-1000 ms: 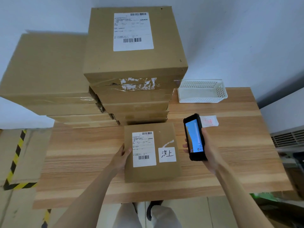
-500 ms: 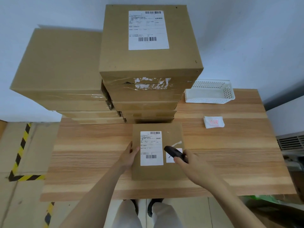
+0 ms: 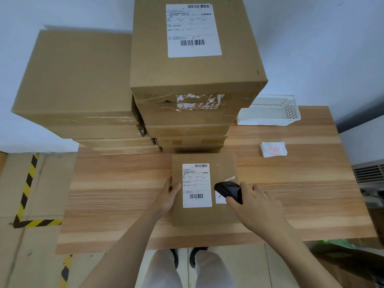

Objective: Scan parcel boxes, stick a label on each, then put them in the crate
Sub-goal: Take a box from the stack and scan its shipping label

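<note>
Right hand grips scanner over parcel; left hand steadies it.

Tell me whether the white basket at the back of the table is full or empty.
Empty, as far as shows: the white basket reveals only its bare white floor and perforated walls. The stack of small labels lies outside it, on the table.
</note>
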